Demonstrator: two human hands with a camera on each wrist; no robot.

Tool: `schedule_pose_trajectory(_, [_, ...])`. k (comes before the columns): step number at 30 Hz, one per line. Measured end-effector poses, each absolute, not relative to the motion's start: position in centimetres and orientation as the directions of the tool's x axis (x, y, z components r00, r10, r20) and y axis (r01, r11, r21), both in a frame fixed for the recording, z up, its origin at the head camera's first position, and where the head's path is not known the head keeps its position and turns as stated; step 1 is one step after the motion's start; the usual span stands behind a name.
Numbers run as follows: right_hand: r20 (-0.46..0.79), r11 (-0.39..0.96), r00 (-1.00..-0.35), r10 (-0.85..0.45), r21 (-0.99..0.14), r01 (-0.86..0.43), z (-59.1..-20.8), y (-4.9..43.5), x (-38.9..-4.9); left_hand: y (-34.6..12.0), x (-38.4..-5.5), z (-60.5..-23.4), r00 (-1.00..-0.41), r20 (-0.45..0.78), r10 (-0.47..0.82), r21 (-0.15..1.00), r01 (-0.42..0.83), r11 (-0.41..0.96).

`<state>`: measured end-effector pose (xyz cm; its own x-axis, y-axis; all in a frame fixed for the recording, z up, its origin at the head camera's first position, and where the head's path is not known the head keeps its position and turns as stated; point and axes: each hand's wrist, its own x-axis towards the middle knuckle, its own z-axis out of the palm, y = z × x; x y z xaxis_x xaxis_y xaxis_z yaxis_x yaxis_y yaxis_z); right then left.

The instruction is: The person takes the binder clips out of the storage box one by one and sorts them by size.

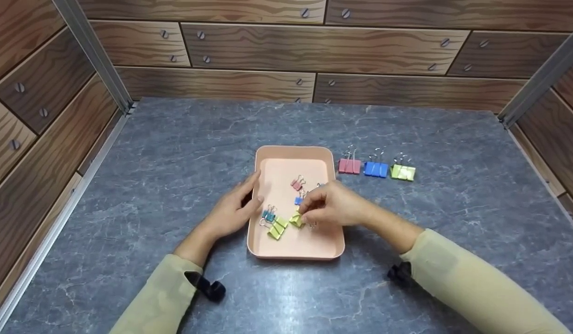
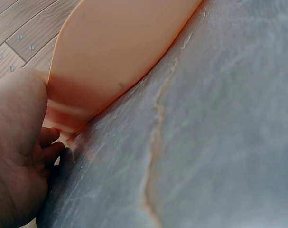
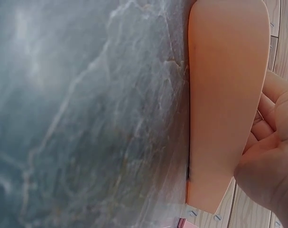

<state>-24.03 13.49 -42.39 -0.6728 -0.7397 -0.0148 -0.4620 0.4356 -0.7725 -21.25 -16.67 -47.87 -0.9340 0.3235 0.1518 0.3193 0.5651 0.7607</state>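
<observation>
A peach rectangular tray [image 1: 293,250] lies on the table with several small binder clips in it. My left hand [image 1: 231,211] holds its left side, thumb over the rim and fingers along the outer wall [image 2: 115,42]. Reaching over the right rim, my right hand [image 1: 335,204] pinches a small yellow-green binder clip [image 1: 296,219] between thumb and fingertips. A blue clip [image 1: 298,201] sits beside those fingertips, with a pink one [image 1: 297,183] farther back. At the tray's left are a teal clip [image 1: 269,214] and another yellow-green clip [image 1: 277,228]. My right hand partly hides more clips.
Right of the tray, three larger binder clips stand in a row: pink [image 1: 349,166], blue [image 1: 376,169] and yellow-green [image 1: 403,172]. The grey marbled table [image 1: 184,139] is bordered by wood-patterned walls [image 1: 249,51] at the back and sides.
</observation>
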Motion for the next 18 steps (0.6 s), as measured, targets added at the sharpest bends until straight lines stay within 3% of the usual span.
schedule_pose_trajectory(18, [0.033, 0.402, -0.693, -0.72, -0.795, -0.455, -42.02, 13.95, -23.79, -16.71, -21.14, -47.85, -0.938, 0.146, 0.313, 0.762, 0.308, 0.569])
